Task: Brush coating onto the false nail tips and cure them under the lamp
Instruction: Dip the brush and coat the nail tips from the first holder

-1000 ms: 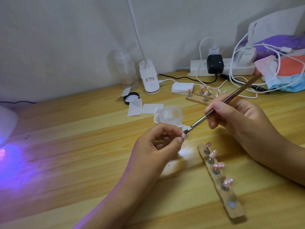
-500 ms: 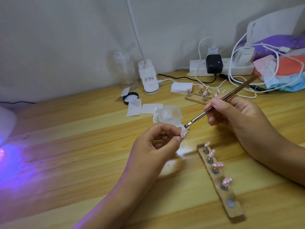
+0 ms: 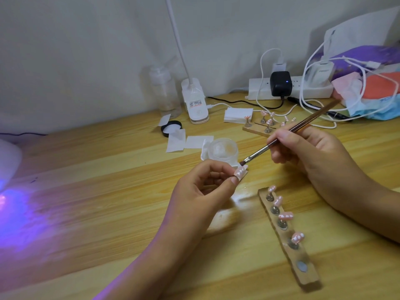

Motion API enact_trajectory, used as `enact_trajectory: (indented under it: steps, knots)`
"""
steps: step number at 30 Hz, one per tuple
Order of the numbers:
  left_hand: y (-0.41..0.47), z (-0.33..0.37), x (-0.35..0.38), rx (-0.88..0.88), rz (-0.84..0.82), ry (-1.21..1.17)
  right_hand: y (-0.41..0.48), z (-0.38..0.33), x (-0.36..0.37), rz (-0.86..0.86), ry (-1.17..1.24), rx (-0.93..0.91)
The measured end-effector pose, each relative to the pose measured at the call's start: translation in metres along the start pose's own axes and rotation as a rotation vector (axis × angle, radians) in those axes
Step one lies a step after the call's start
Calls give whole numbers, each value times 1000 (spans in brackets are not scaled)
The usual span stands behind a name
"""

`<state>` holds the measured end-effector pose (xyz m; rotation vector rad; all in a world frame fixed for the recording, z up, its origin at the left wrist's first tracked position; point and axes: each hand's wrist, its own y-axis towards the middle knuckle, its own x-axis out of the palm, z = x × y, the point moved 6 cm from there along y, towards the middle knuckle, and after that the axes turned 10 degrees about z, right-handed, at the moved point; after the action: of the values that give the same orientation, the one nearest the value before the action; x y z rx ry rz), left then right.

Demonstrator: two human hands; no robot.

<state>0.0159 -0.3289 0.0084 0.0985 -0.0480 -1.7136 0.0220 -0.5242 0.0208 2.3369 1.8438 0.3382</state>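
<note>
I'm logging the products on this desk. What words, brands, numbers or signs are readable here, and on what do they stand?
Nothing here can be quoted with confidence.
On the clip lamp base: a sticker with red and black print, too small to read.
On the white charger plugged into the power strip: a grey brand word, too blurred to read.
On the blue packet at the far right: dark letters, blurred and partly covered.

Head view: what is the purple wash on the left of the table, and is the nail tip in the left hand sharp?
Head view: the purple is light from the lamp at the left edge spilling over the table; the nail tip pinched in the left hand is slightly soft, yet its white pattern reads; white glare lies on the wood just below it.
</note>
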Motion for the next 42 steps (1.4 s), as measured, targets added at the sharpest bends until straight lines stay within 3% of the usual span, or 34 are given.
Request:
enact_trajectory:
  steps: [8, 14, 19, 25, 32, 42]
  knots:
    - [2, -5, -1, 2, -5, 18, -5, -5, 9, -138, 36, -34]
    - [2, -9, -1, -10, -7, 40, 1, -1, -2, 13, 29, 3]
    - [2, -9, -1, -23, 3, 38, -5, -5, 8, -123, 35, -26]
    - [1, -8, -1, -40, 3, 37, 2, 2, 1, 2, 56, 55]
    - [0, -7, 0, -43, -4, 13, -2, 1, 5, -153, 189, 51]
    - [0, -6, 1, -46, -14, 23, -4, 1, 10, -210, 210, 75]
